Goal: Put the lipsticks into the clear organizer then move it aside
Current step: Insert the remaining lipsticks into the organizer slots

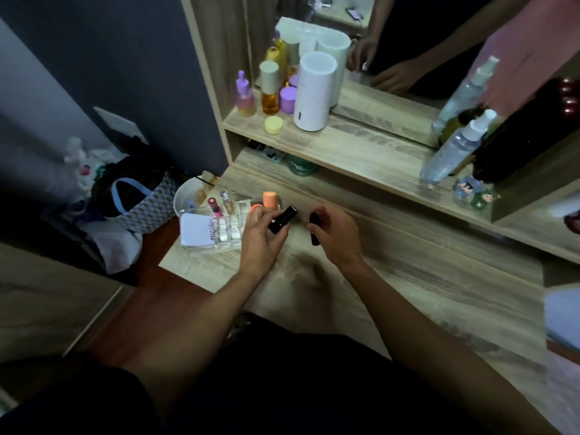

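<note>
The clear organizer (227,226) stands on the wooden vanity top at the left. A red lip gloss (214,206) and a clear tube (226,200) stand upright in its back slots. My left hand (260,235) grips a black lipstick (282,219) tilted just right of the organizer. My right hand (334,235) holds a second black lipstick (314,229) a little further right, apart from the first. An orange sponge (270,200) sits behind my left hand.
A white compact (196,229) leans against the organizer's left side, with a white bowl (188,196) behind it. The shelf above carries bottles, a white cylinder (314,92) and spray bottles (452,152). Bags (131,202) lie on the floor at left.
</note>
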